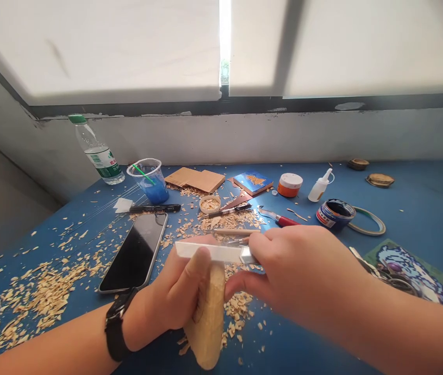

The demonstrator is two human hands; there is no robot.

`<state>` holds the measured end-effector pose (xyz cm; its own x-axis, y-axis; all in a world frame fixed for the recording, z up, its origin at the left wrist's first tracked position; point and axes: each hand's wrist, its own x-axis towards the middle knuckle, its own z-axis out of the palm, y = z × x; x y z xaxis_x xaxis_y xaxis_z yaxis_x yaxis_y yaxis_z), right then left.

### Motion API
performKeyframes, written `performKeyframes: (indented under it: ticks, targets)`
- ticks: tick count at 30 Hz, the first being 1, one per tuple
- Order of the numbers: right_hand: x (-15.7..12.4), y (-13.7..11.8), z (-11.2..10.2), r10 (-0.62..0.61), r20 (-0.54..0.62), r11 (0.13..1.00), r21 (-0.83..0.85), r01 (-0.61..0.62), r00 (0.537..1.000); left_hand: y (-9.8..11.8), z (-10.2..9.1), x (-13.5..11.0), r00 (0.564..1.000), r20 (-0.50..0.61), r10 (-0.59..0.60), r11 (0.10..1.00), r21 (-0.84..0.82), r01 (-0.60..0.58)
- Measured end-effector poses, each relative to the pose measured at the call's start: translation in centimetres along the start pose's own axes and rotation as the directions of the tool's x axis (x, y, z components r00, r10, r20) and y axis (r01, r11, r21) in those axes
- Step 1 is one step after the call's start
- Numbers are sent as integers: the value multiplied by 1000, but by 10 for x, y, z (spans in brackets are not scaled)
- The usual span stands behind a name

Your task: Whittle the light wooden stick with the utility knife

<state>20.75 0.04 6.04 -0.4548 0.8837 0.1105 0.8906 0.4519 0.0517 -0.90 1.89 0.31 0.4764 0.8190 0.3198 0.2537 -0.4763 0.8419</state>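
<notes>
My left hand [174,297], with a black watch on its wrist, is closed round a pale carved piece of wood [207,323] held upright over the blue table [420,208]. Its thumb presses on a white flat tool [213,252] lying across the top of the wood. My right hand [303,271] is closed on the right end of that white tool. Wood shavings [239,307] lie on the table below both hands.
A black phone [137,252] lies left of my hands. Behind are a water bottle [96,151], a plastic cup of blue liquid [151,179], a black marker [154,208], wood blocks [195,179], paint pots [289,185], a glue bottle [320,186], a red-handled knife [279,217], a tape ring [367,221].
</notes>
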Motion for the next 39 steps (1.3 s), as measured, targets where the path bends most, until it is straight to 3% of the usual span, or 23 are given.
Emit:
performKeyframes:
  ticks: [4, 7, 9, 15, 19, 25, 27, 30, 34, 39]
  targets:
    - [2, -5, -6, -221, 201, 975, 46, 216, 954, -3, -2, 2, 998, 58, 21, 1000, 9, -22]
    - [3, -9, -7, -257, 300, 965, 37, 258, 919, -3, -2, 3, 998, 62, 6, 1000, -13, -5]
    - [3, -9, -6, -265, 295, 962, 11, 275, 918, -3, -2, 3, 997, 75, 14, 1000, -15, -13]
    - [1, -3, 7, -191, -21, 981, 34, 191, 981, -2, -4, 3, 994, 100, 39, 999, 9, -40]
    - [0, -2, 12, -176, -187, 984, -5, 178, 966, -4, -2, 1, 993, 118, 15, 1000, 0, -15]
    - [-7, -3, 12, -41, -359, 997, -79, 13, 933, -2, -1, -2, 999, -27, -44, 999, 16, 44]
    - [-5, -2, 9, -41, -309, 998, -61, 24, 950, -1, -3, -1, 999, 15, -44, 999, 23, 44]
    - [-2, -3, -1, -85, -103, 993, 70, 93, 991, -2, -5, 1, 998, 62, 7, 999, 49, -10]
    - [-3, -12, -15, -174, 189, 961, 245, 125, 966, -5, -6, 2, 997, 79, 24, 999, -39, -21]
    - [-4, -20, -12, -199, 246, 963, 230, 142, 949, -2, -5, 0, 997, 72, 17, 999, -51, -13]
